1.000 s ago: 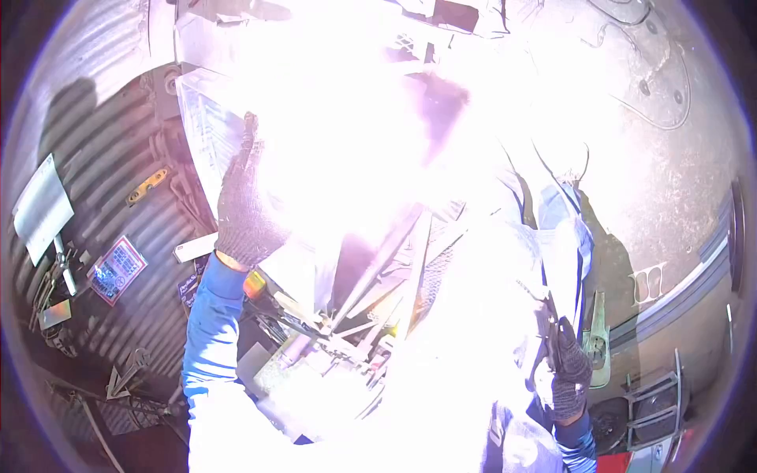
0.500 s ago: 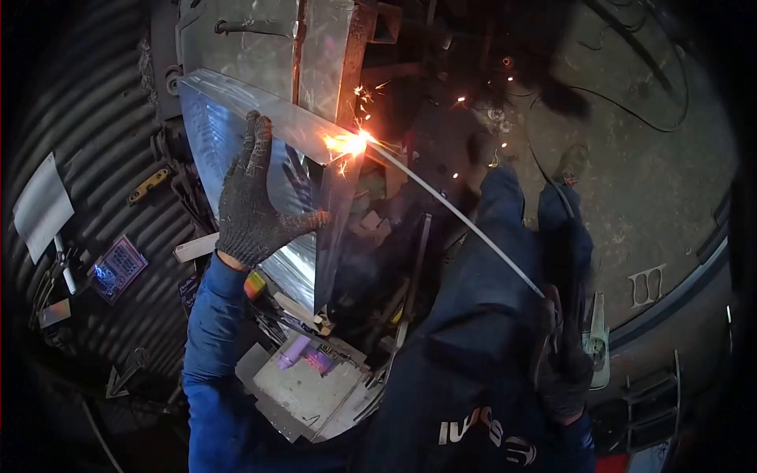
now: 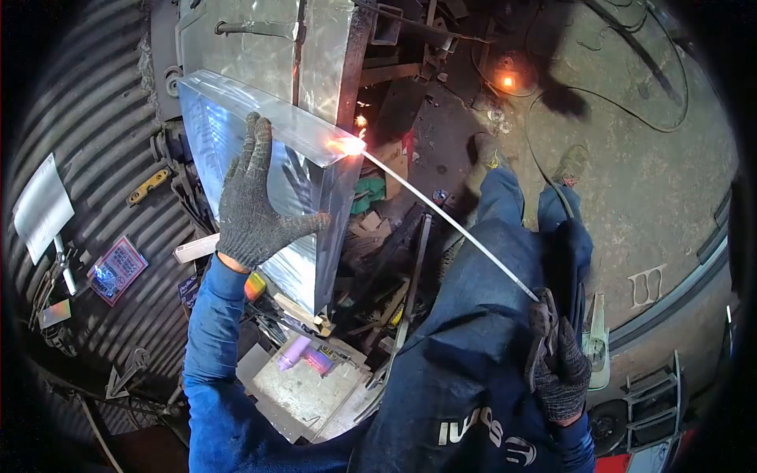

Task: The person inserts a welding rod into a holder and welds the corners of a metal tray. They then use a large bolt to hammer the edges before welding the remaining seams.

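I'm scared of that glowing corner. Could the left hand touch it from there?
Probably yes: the left hand lies flat on the metal box, with bare metal between it and the glowing corner.

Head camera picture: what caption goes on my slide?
Gloved left hand flat on a shiny metal box, right hand gripping a rod holder whose welding rod glows at the box's corner.

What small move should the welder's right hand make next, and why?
Probably ease the right hand, gripping the holder, slightly forward, feeding the welding rod into the glowing corner of the metal box. The rod's tip sits at that corner, and the left hand lies flat on the box.
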`<move>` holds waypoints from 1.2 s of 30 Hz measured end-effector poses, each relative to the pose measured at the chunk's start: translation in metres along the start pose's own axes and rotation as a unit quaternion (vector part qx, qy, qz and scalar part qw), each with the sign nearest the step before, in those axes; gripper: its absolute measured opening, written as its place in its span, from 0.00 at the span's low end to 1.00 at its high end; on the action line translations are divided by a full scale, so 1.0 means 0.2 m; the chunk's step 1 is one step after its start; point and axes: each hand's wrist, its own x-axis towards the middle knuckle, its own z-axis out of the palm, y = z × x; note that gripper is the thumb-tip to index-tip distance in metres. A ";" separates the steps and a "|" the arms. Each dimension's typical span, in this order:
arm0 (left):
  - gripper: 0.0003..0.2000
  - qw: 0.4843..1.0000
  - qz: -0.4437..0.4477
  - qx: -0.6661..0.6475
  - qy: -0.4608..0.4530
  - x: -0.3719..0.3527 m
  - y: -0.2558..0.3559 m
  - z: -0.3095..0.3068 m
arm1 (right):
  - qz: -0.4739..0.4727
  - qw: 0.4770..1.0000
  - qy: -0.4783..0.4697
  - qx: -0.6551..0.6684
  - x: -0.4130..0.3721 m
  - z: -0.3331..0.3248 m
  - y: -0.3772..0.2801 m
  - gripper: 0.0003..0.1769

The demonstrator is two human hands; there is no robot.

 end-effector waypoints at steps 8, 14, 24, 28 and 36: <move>0.72 1.000 0.012 0.021 0.013 0.00 -0.01 0.01 | -0.017 0.999 0.001 0.034 0.00 0.00 -0.02 0.34; 0.56 0.998 -0.010 0.067 -0.007 0.01 0.00 0.03 | 0.034 0.998 -0.047 -0.003 -0.03 -0.01 0.03 0.33; 0.70 0.999 0.041 0.005 0.010 0.01 -0.01 0.00 | -0.069 0.986 0.060 -0.137 0.05 0.00 -0.03 0.28; 0.70 0.999 0.047 0.002 0.026 0.01 -0.01 0.00 | 0.036 0.998 0.028 -0.037 0.02 0.00 -0.02 0.29; 0.70 1.000 0.009 0.024 0.010 0.00 0.00 0.00 | 0.008 1.000 0.010 0.014 0.00 -0.01 -0.03 0.34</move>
